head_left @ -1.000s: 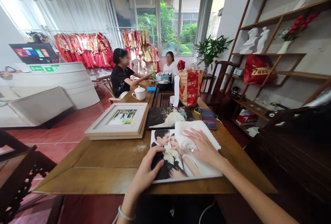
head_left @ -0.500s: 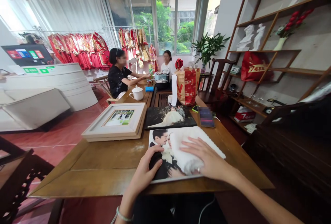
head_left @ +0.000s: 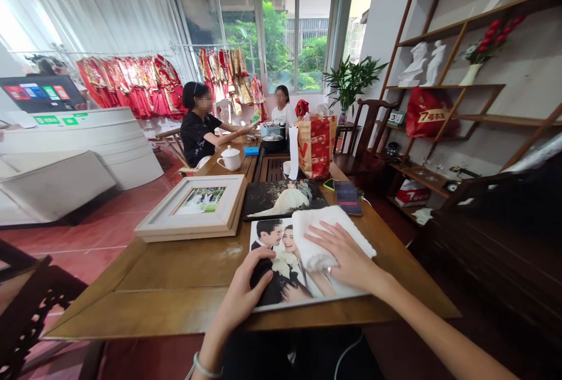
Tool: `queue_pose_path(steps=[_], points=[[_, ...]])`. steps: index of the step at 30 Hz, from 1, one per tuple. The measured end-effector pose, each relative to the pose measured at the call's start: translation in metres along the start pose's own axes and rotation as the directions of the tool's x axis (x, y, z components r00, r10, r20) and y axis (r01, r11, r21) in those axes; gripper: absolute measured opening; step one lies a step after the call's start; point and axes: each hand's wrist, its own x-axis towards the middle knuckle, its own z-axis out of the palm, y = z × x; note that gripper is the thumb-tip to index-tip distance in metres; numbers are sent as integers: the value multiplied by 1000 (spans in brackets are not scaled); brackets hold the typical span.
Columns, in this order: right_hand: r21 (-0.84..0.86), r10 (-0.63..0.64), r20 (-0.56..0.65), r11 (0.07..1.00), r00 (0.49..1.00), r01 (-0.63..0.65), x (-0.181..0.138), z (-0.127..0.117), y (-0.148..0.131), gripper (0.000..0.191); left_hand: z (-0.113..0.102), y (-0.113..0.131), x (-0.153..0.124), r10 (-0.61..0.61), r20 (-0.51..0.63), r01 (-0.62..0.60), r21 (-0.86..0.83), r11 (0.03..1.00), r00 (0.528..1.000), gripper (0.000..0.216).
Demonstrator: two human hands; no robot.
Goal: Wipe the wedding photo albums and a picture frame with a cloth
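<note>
A bridal-shop room with racks of red gowns and a long wooden counter (head_left: 184, 277) running away from the person toward two seated people at its far end. The large wedding photo print (head_left: 285, 269) lies flat at the near edge, its long axis pointing away from the person, the couple's heads at the far end. The left hand (head_left: 246, 295) rests on its near left corner, fingers spread flat, pinning it down. The right hand (head_left: 346, 257) presses open-palmed on a white cloth (head_left: 327, 230) lying over the print's far right part. Half a second ago the cloth and right hand sat nearer the person, lower on the print; now both are farther up, uncovering more of the picture. Beyond the hands lie a dark photo print (head_left: 283, 198) and, to the left, a framed picture (head_left: 195, 207)
</note>
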Motion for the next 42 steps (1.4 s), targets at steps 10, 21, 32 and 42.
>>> queue_pose_path(steps=[10,21,32,42], points=[[39,-18,20,999,1000,17,-83,6,-31,95,0,-2,-1,7,-5,-7,-15,1000,1000,23],[6,96,-79,995,992,-96,31,3,-1,70,-2,0,0,24,11,-24,-18,1000,1000,24],[7,15,16,1000,1000,-16,-1,9,-32,88,0,-2,0,12,-20,-13,-27,1000,1000,24],[146,-57,94,988,994,43,-61,-2,-28,93,-1,-3,-1,16,-5,-16,-15,1000,1000,25]])
